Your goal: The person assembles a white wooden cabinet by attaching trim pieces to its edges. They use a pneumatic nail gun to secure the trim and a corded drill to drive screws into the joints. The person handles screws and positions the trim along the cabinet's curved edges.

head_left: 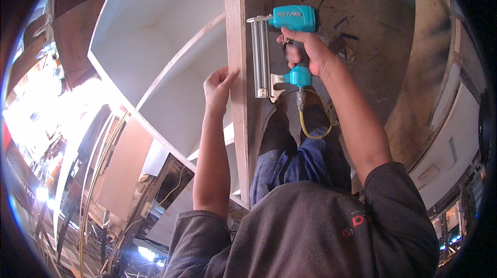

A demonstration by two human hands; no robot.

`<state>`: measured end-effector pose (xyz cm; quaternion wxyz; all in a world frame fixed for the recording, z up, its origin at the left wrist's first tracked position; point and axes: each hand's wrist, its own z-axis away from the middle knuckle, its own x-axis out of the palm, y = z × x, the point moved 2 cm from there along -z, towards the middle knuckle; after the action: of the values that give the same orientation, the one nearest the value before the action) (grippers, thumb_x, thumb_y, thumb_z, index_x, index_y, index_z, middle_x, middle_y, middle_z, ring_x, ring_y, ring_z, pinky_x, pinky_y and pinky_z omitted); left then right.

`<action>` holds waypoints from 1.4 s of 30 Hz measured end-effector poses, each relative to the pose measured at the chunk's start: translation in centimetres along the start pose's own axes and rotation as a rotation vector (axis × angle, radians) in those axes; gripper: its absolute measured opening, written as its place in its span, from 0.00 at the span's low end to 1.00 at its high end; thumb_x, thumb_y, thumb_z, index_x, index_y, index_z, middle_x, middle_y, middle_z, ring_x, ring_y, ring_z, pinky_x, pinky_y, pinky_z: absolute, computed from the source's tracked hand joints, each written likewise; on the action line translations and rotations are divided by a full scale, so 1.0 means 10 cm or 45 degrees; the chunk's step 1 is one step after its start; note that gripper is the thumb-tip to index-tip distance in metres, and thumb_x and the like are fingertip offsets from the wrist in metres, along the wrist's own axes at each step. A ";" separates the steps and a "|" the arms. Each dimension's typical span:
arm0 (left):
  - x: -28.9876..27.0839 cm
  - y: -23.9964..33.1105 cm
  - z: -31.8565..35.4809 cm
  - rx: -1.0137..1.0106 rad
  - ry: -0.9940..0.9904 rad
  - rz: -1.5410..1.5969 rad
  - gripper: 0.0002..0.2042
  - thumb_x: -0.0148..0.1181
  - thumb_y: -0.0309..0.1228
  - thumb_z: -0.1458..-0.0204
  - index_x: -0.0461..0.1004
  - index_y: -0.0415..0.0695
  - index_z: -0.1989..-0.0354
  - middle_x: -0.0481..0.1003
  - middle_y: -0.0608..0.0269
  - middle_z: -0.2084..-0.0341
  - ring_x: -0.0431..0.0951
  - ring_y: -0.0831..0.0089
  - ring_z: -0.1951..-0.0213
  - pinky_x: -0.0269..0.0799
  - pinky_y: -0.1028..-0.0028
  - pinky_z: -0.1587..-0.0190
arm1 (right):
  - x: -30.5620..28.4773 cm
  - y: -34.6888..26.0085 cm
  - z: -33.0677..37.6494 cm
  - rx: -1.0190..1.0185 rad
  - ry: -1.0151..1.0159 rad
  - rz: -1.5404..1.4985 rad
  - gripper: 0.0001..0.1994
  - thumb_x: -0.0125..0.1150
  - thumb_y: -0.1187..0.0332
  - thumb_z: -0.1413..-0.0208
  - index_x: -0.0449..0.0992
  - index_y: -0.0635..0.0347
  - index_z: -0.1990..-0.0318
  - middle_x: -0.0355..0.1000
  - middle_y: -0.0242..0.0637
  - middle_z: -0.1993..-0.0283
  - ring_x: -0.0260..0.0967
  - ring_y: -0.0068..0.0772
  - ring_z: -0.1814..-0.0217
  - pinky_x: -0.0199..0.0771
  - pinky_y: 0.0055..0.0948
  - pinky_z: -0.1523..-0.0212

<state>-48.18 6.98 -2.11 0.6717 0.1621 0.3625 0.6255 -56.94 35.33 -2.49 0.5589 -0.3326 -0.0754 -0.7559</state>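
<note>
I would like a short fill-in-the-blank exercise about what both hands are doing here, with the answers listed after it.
1. The right hand grips a ____-coloured nail gun.
2. The left hand rests on the edge of a ____ board.
3. A ____ hose hangs from the bottom of the tool's handle.
4. The cabinet panels left of the board are ____.

Missing words: turquoise; wooden; yellow; white

A carpentry workshop — unfinished plywood cabinet [171,66], teal pneumatic nail gun [287,50] with air hose [310,128], debris-strewn floor [373,14]
</note>
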 end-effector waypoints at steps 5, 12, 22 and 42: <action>-0.09 -0.15 0.23 -0.162 -0.130 -0.062 0.18 0.75 0.38 0.45 0.83 0.33 0.58 0.83 0.63 0.67 0.80 0.80 0.65 0.75 0.76 0.58 | 0.00 -0.07 0.01 0.064 0.025 -0.014 0.21 0.70 0.48 0.40 0.74 0.57 0.57 0.60 0.19 0.82 0.58 0.16 0.84 0.66 0.27 0.73; 0.00 -0.26 0.27 -0.133 -0.144 -0.095 0.16 0.75 0.39 0.44 0.83 0.34 0.65 0.80 0.68 0.74 0.73 0.84 0.72 0.70 0.76 0.69 | -0.03 -0.06 0.02 0.058 0.039 -0.031 0.20 0.69 0.49 0.39 0.74 0.56 0.58 0.60 0.19 0.82 0.57 0.16 0.84 0.65 0.27 0.73; 0.01 -0.27 0.28 -0.125 -0.122 -0.179 0.16 0.74 0.39 0.44 0.85 0.34 0.64 0.79 0.70 0.76 0.71 0.84 0.74 0.69 0.75 0.70 | -0.03 -0.06 0.01 0.050 0.064 0.020 0.17 0.69 0.50 0.39 0.73 0.53 0.62 0.60 0.19 0.82 0.57 0.17 0.84 0.65 0.28 0.72; 0.00 -0.14 0.08 -0.049 -0.118 -0.373 0.21 0.75 0.45 0.47 0.83 0.34 0.68 0.80 0.62 0.77 0.76 0.82 0.72 0.72 0.74 0.67 | 0.02 -0.10 -0.02 0.162 0.056 -0.015 0.19 0.69 0.49 0.39 0.74 0.56 0.59 0.60 0.19 0.83 0.57 0.16 0.84 0.64 0.27 0.72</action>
<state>-46.64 6.92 -2.48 0.7747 0.1231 0.3387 0.5195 -58.00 35.42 -2.23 0.5759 -0.2793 -0.1132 -0.7600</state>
